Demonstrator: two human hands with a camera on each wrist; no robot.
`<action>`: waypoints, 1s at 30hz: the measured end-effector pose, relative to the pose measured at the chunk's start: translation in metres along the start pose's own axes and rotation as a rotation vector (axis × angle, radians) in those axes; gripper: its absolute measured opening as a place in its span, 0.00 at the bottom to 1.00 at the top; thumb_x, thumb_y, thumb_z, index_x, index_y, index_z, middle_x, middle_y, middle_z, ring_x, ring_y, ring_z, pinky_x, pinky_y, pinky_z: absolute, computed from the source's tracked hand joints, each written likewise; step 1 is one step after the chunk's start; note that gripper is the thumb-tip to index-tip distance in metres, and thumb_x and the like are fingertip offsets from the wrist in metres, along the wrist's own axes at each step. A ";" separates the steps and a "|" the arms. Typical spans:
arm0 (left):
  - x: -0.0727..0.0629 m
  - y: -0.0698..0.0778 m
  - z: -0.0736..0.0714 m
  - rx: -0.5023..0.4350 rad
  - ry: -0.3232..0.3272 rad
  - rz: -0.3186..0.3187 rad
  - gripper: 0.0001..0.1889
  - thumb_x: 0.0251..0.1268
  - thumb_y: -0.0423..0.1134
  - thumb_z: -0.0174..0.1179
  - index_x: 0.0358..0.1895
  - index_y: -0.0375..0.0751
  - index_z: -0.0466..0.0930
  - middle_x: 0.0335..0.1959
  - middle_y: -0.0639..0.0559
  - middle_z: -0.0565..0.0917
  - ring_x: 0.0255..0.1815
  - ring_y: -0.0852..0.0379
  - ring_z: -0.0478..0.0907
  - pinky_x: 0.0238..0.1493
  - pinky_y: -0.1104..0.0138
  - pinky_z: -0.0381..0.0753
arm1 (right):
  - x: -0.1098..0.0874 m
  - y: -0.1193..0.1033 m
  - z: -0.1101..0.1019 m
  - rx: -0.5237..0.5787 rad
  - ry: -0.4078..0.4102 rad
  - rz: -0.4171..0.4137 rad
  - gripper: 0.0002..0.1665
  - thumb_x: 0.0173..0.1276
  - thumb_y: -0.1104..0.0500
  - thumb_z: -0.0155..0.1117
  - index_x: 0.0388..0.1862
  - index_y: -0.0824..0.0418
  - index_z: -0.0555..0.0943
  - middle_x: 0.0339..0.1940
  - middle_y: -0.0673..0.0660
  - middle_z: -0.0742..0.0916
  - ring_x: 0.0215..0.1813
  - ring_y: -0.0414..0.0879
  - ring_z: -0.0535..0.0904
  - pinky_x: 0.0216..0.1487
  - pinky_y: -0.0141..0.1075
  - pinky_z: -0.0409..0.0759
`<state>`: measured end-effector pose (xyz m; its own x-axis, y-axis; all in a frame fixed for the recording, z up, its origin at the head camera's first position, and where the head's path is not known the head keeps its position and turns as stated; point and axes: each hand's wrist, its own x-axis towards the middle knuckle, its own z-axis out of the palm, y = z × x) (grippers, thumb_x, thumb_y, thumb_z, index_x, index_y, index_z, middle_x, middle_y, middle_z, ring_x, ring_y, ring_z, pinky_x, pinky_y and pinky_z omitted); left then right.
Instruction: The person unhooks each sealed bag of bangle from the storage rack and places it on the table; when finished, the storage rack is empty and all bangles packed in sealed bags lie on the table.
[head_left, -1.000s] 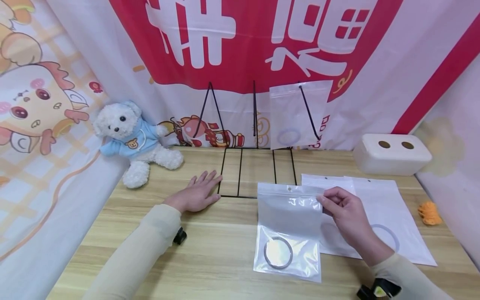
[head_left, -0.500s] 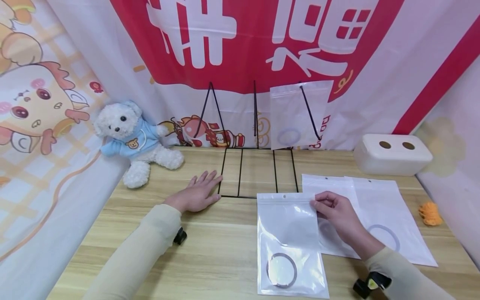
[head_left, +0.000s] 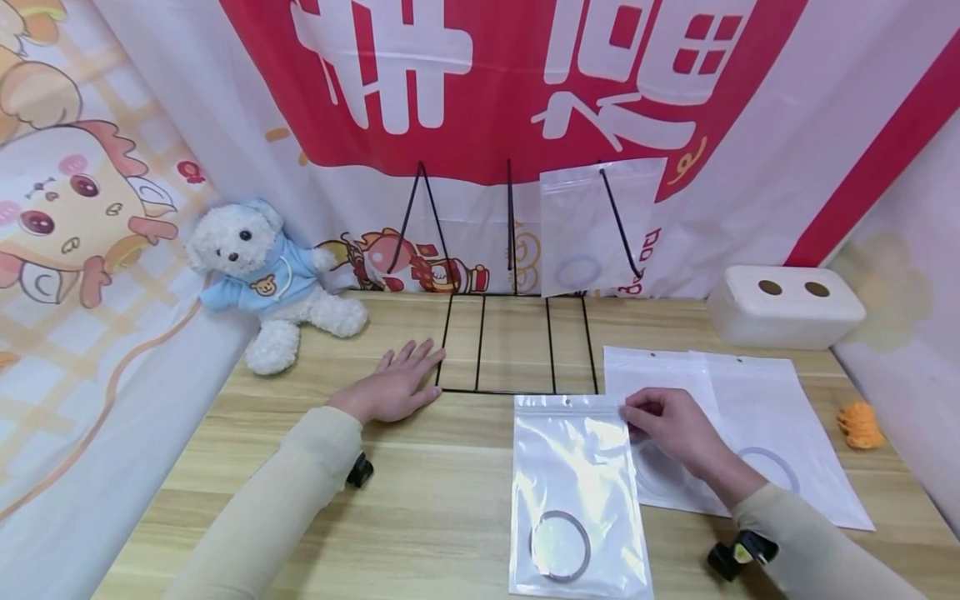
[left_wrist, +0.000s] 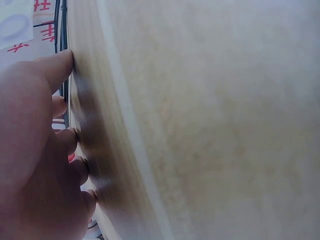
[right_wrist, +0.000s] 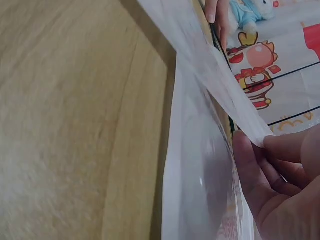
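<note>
In the head view my right hand (head_left: 675,429) pinches the top right corner of a clear zip-lock bag (head_left: 573,467) that has a hang hole and a thin ring-shaped outline (head_left: 587,546) low in it. The right wrist view shows thumb and fingertips on the white edge of the bag (right_wrist: 195,55). My left hand (head_left: 393,390) lies flat on the wooden table, fingers spread, fingertips at the left side of a black wire rack (head_left: 479,350). Another such bag (head_left: 573,221) hangs from the rack's right hook.
Two more bags (head_left: 802,417) lie overlapping on the table at the right, partly behind my right hand. A white box with two holes (head_left: 787,321), an orange object (head_left: 860,425) and a white teddy bear in a blue hoodie (head_left: 273,275) stand around. Printed cloth hangs behind.
My right hand has moved slightly left and down toward me, bringing the pinched bag lower and nearer the front. My left hand has stayed in place.
</note>
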<state>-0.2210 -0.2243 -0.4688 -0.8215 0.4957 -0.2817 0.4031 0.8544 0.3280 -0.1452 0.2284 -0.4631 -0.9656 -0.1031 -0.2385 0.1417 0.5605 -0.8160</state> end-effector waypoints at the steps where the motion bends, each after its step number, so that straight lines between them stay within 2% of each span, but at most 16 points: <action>1: 0.000 0.000 0.000 0.002 -0.001 -0.001 0.38 0.89 0.58 0.45 0.91 0.50 0.44 0.92 0.42 0.39 0.92 0.34 0.34 0.89 0.34 0.34 | 0.000 0.000 0.000 -0.007 -0.005 -0.001 0.14 0.79 0.62 0.67 0.55 0.72 0.87 0.44 0.64 0.92 0.38 0.46 0.89 0.40 0.36 0.91; 6: 0.001 0.000 0.001 -0.004 0.007 0.007 0.38 0.89 0.57 0.45 0.91 0.49 0.45 0.92 0.41 0.40 0.92 0.33 0.35 0.88 0.32 0.35 | 0.001 -0.001 -0.001 -0.075 -0.027 -0.001 0.13 0.79 0.62 0.68 0.54 0.70 0.88 0.39 0.59 0.92 0.36 0.45 0.89 0.39 0.36 0.91; 11: 0.000 0.000 0.000 -0.009 0.014 0.013 0.37 0.89 0.55 0.46 0.91 0.48 0.46 0.92 0.40 0.41 0.92 0.32 0.35 0.88 0.32 0.35 | 0.003 -0.003 -0.002 -0.176 -0.040 -0.032 0.09 0.79 0.61 0.69 0.48 0.66 0.90 0.31 0.55 0.90 0.32 0.45 0.85 0.33 0.36 0.87; 15: -0.001 0.001 -0.001 -0.012 0.011 0.012 0.37 0.89 0.56 0.46 0.91 0.48 0.46 0.92 0.40 0.41 0.92 0.32 0.36 0.88 0.32 0.35 | 0.006 -0.003 -0.003 -0.229 -0.062 -0.037 0.08 0.78 0.61 0.69 0.46 0.64 0.91 0.29 0.53 0.88 0.31 0.45 0.83 0.31 0.36 0.84; 22: 0.000 0.001 -0.001 -0.010 0.002 0.004 0.38 0.89 0.57 0.45 0.91 0.49 0.45 0.92 0.42 0.41 0.92 0.34 0.35 0.89 0.33 0.36 | 0.010 -0.003 -0.005 -0.261 -0.083 -0.006 0.10 0.79 0.59 0.69 0.49 0.63 0.91 0.31 0.54 0.88 0.32 0.45 0.81 0.32 0.37 0.84; 30: 0.001 0.000 0.000 -0.013 0.004 0.007 0.38 0.89 0.57 0.46 0.91 0.50 0.45 0.93 0.43 0.40 0.92 0.34 0.35 0.88 0.33 0.34 | 0.011 -0.001 -0.008 -0.257 -0.074 -0.033 0.10 0.78 0.60 0.69 0.48 0.64 0.92 0.30 0.53 0.88 0.31 0.44 0.81 0.31 0.37 0.84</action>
<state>-0.2218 -0.2243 -0.4694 -0.8203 0.5009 -0.2762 0.4033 0.8489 0.3417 -0.1577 0.2333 -0.4611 -0.9488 -0.1795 -0.2598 0.0413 0.7452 -0.6656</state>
